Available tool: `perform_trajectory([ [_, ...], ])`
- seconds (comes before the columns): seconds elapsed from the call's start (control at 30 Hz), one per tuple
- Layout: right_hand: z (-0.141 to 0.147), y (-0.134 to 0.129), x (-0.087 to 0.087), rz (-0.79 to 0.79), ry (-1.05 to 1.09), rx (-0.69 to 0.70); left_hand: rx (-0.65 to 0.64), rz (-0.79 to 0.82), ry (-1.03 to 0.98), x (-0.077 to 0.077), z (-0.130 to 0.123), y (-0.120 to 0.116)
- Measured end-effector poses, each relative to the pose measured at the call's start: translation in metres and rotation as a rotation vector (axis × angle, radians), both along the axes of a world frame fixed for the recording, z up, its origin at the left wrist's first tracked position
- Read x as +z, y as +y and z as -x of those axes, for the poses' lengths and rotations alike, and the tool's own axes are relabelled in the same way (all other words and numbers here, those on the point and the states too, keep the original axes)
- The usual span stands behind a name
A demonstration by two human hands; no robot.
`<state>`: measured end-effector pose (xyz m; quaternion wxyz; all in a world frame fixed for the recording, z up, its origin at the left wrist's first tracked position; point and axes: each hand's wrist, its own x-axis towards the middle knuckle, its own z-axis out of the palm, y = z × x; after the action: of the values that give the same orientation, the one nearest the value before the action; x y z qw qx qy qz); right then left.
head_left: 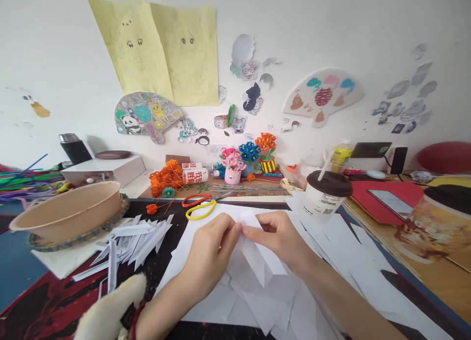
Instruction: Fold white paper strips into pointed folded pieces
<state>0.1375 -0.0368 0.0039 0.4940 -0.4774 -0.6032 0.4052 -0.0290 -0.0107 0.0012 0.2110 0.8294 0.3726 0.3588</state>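
A folded strip of white paper (257, 254) is held up over the middle of the table, pinched at its far end by both hands. My left hand (211, 251) is closed on it from the left, thumb and forefinger meeting at the paper. From the right, my right hand (277, 237) grips the same end, its thumb near the left fingertips. Under the hands lie loose white sheets (243, 300), some overlapping. Left of them is a heap of narrow folded paper strips (138, 242). Just beyond my left hand rest scissors (200, 210) with red and yellow handles.
A beige basin (69, 210) stands at the left. To the right are a lidded cup with a straw (326, 197), a phone (390, 202) on red paper and a large patterned cup (434, 222). Orange craft flowers (167, 178) and small flower pots (232, 175) line the back.
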Motion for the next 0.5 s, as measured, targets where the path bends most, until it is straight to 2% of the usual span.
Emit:
perform_trajectory([
  [0.27, 0.0007, 0.0009, 0.0008, -0.001, 0.084, 0.115, -0.054, -0.117, -0.031, 0.0018, 0.0015, 0.0035],
  [0.5, -0.0022, 0.0015, 0.0033, 0.054, 0.11, 0.14, -0.109, 0.02, -0.074, 0.0046, 0.0061, 0.0093],
])
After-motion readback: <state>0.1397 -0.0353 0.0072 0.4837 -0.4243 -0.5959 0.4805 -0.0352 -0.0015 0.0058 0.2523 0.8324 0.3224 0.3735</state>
